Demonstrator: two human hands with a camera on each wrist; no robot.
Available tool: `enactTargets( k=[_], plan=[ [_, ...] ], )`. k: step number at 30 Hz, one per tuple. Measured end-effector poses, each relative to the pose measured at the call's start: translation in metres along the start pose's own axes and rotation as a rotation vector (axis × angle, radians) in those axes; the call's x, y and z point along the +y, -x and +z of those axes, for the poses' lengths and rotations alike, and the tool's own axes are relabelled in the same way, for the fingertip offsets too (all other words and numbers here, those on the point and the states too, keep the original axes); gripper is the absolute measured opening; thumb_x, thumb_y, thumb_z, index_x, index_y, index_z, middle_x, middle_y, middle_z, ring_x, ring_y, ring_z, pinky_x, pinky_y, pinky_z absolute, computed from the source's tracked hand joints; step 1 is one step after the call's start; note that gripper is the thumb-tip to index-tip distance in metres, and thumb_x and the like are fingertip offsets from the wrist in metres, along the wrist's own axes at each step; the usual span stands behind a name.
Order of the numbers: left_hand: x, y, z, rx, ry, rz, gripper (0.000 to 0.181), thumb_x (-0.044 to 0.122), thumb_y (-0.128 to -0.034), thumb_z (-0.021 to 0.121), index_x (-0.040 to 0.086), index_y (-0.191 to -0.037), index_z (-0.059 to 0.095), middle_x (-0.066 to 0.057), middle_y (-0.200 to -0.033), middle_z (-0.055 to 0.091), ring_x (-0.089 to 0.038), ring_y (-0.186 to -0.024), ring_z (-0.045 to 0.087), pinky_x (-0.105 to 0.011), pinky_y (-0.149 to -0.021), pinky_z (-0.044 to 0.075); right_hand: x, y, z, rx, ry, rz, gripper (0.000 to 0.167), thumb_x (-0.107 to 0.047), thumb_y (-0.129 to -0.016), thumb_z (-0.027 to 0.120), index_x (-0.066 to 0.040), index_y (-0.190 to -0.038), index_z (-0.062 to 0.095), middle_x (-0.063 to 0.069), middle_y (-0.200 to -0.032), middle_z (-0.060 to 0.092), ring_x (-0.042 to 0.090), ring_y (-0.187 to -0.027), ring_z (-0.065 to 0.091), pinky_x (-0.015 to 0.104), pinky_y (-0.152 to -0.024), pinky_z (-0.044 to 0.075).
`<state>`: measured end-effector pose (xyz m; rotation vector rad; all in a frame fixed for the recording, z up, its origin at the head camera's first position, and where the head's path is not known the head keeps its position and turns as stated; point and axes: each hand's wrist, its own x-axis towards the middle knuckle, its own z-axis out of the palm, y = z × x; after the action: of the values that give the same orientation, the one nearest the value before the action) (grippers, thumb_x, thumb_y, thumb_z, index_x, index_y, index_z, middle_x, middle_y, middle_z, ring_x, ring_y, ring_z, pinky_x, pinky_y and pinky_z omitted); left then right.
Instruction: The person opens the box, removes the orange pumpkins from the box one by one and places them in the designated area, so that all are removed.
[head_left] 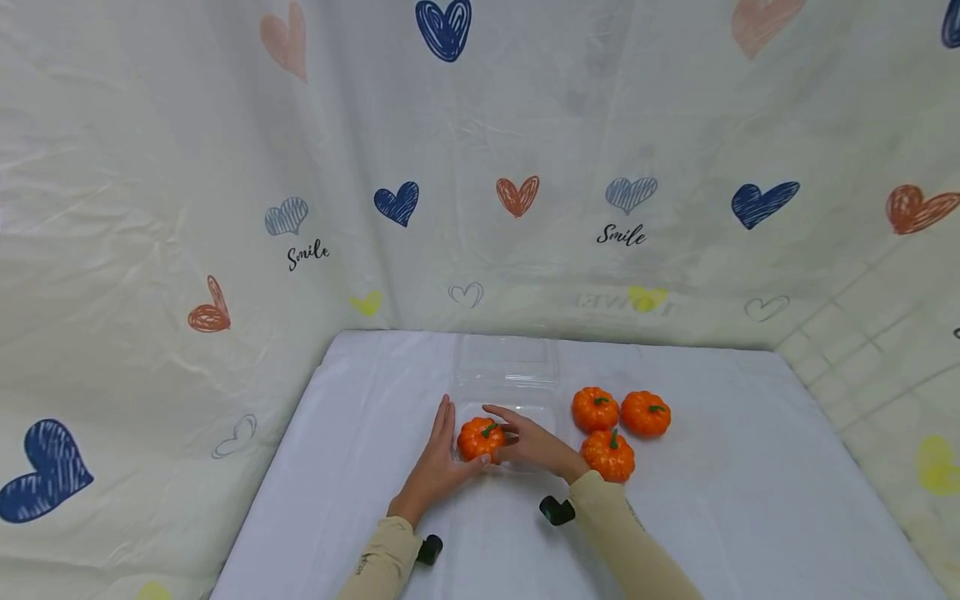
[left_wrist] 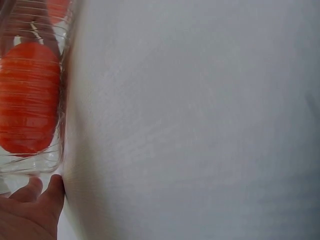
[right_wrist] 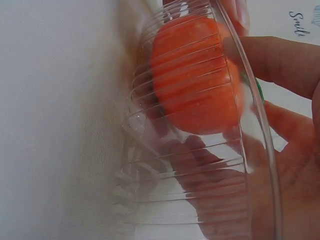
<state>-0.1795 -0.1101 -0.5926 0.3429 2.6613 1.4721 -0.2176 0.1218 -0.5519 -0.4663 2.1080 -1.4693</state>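
In the head view, an orange pumpkin [head_left: 474, 439] with a green stem sits in the left part of a clear plastic container [head_left: 546, 414], its lid [head_left: 506, 360] folded back behind. My left hand [head_left: 435, 471] rests along the container's left side, fingers straight, thumb reaching toward the front edge. My right hand [head_left: 538, 447] reaches in from the right and grips the pumpkin. Through the ribbed wall, the left wrist view shows the pumpkin [left_wrist: 29, 100] above my left fingers [left_wrist: 54, 192]. The right wrist view shows my right hand [right_wrist: 295, 170] with fingers at the pumpkin [right_wrist: 192, 75].
Three more orange pumpkins stand close together right of the container: one at the back left [head_left: 595, 409], one at the back right [head_left: 646, 414] and one in front [head_left: 608, 457], near my right wrist. A white cloth [head_left: 720, 500] covers the table, with a heart-patterned curtain [head_left: 465, 108] behind.
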Motion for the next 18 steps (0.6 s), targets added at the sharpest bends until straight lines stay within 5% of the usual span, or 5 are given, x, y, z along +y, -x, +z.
enactTargets(
  k=[18],
  plan=[
    [0.0006, 0.0008, -0.0023, -0.004, -0.012, 0.008, 0.121, 0.062, -0.0916, 0.078, 0.002, -0.171, 0.009, -0.001, -0.180, -0.006, -0.033, -0.162, 0.016, -0.056, -0.125, 0.028, 0.0028, -0.0042, 0.0036, 0.056, 0.134, 0.000, 0.076, -0.017, -0.092, 0.086, -0.014, -0.160, 0.051, 0.010, -0.155, 0.051, 0.033, -0.134, 0.051, 0.055, -0.113, 0.048]
  ],
)
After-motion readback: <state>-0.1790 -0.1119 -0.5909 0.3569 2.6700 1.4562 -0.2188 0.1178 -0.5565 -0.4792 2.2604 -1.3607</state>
